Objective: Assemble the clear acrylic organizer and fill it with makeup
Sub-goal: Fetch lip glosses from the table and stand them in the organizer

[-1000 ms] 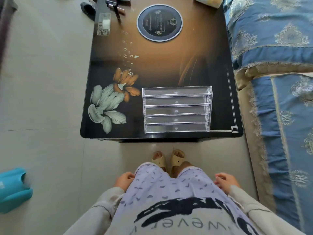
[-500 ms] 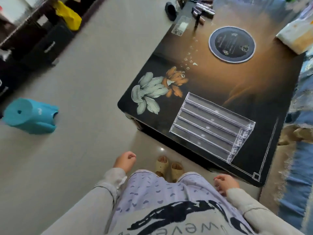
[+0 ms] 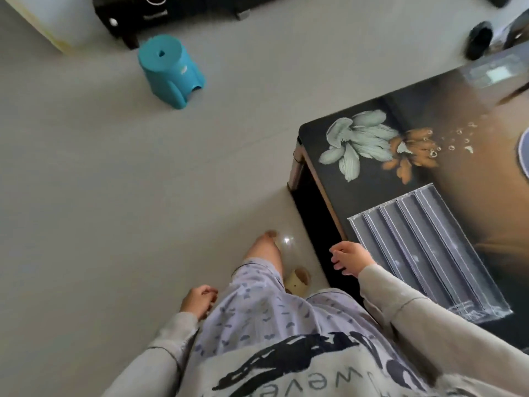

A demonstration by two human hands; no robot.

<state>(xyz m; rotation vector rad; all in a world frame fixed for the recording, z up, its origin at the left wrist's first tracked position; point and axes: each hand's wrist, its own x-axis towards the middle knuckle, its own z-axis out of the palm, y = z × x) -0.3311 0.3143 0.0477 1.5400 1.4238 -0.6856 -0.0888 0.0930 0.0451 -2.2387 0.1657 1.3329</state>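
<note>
The clear acrylic organizer (image 3: 423, 253) lies flat near the front edge of the dark glass table (image 3: 472, 156), its long ribbed compartments showing nothing inside. My right hand (image 3: 350, 257) hangs just left of the organizer, beside the table's edge, fingers loosely apart and holding nothing. My left hand (image 3: 197, 300) hangs by my left thigh, fingers curled loosely, with nothing in it. No makeup shows clearly; the table's far corner is blurred.
A teal plastic stool (image 3: 170, 71) stands on the grey floor to the upper left. Dark furniture (image 3: 177, 10) lines the far wall. A black round object (image 3: 481, 38) sits at the table's far corner. One foot steps forward near a slipper (image 3: 297, 279).
My view has swung left, so the table and organizer now sit at the right and the stool is nearer the middle. My right hand rose toward the table's edge and a leg stepped forward.
</note>
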